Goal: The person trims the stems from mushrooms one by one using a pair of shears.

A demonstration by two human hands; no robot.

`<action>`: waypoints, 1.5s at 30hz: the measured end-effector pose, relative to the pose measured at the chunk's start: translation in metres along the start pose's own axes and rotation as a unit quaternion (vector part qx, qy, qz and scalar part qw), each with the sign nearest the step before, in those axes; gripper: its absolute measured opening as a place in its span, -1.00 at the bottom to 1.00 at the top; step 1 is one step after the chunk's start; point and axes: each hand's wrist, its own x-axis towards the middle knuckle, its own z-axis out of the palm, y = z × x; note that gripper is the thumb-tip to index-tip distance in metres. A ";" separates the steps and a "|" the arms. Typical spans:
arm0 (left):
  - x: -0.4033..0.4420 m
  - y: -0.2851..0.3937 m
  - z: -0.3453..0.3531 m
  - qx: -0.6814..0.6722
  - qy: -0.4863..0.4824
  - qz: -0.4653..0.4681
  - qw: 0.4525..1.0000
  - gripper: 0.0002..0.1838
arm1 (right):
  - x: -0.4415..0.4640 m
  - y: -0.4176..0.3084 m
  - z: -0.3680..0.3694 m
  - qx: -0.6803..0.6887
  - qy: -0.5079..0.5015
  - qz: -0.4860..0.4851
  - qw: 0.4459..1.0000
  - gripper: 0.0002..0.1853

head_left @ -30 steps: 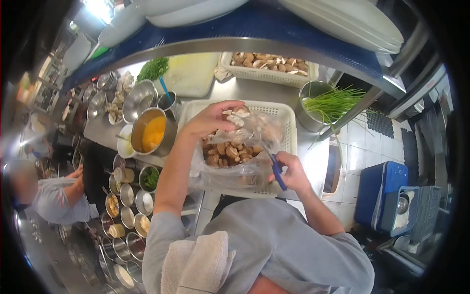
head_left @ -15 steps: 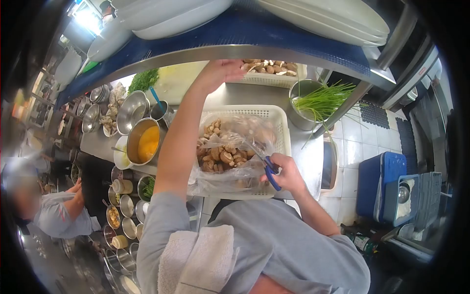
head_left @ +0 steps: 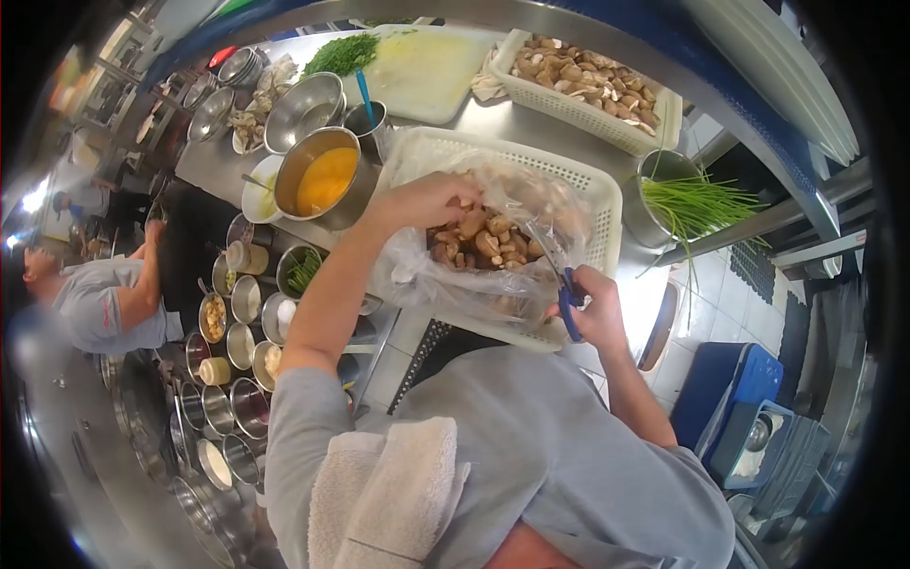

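Observation:
My left hand (head_left: 438,201) is over the open plastic bag, its fingers bent at the mushrooms (head_left: 488,239); whether it grips one is hidden. My right hand (head_left: 592,308) holds blue-handled scissors (head_left: 571,303), their blades pointing up and left across the bag's right side. The clear plastic bag (head_left: 427,283) lies with brown mushrooms inside a white perforated basket (head_left: 607,204). Behind it, a second white basket (head_left: 569,112) holds more mushrooms.
A pot of orange liquid (head_left: 327,180) and metal bowls (head_left: 303,114) stand left. A cutting board (head_left: 427,76) with chopped greens (head_left: 341,55) lies behind. Right is a pot of chives (head_left: 654,204). A co-worker (head_left: 114,303) stands far left. An overhead shelf (head_left: 607,19) crosses above.
My left hand has come back from the rear mushroom basket to the bag. My right hand still holds the scissors by the bag. The view has tilted, showing more of the rear basket.

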 end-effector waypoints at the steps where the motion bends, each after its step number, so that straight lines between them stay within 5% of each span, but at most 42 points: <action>1: 0.005 -0.005 0.006 0.015 0.032 0.042 0.998 -0.63 | 0.000 -0.001 0.000 -0.009 -0.002 -0.003 1.000 -0.53; 2: 0.008 -0.010 0.011 0.030 0.064 0.085 0.994 -0.59 | -0.001 -0.001 0.001 -0.017 -0.004 -0.006 1.000 -0.53; 5: 0.008 -0.002 0.023 -0.006 -0.020 0.003 1.000 -0.45 | -0.002 -0.001 0.001 -0.035 -0.006 -0.010 0.999 -0.52; 14: -0.007 -0.006 0.021 -0.129 -0.025 -0.082 0.988 -0.35 | -0.004 0.001 0.005 -0.040 0.004 0.016 0.999 -0.50; 16: -0.016 -0.018 0.042 -0.051 0.116 0.032 0.991 -0.35 | -0.003 0.004 0.007 -0.059 0.005 0.009 0.998 -0.50; 19: -0.034 0.005 0.058 0.016 0.244 -0.058 0.968 -0.37 | -0.005 0.015 0.019 -0.097 0.047 -0.021 0.994 -0.50; 23: -0.048 0.030 0.086 -0.157 0.375 -0.026 0.913 -0.45 | 0.000 0.016 0.019 -0.037 0.014 0.023 0.999 -0.51; 32: -0.051 0.018 0.107 -0.382 0.444 -0.010 0.811 -0.40 | -0.003 0.006 0.025 -0.071 0.024 0.000 0.997 -0.59; 38: -0.049 0.005 0.110 -0.324 0.446 -0.038 0.834 -0.40 | -0.004 0.000 0.022 -0.105 0.032 -0.013 0.994 -0.60; 41: -0.053 0.016 0.108 -0.451 0.427 -0.028 0.783 -0.45 | -0.006 0.002 0.023 -0.126 0.031 -0.030 0.991 -0.59; 45: -0.060 0.031 0.097 -0.444 0.387 -0.074 0.804 -0.51 | -0.006 -0.004 0.020 -0.154 0.019 -0.033 0.987 -0.58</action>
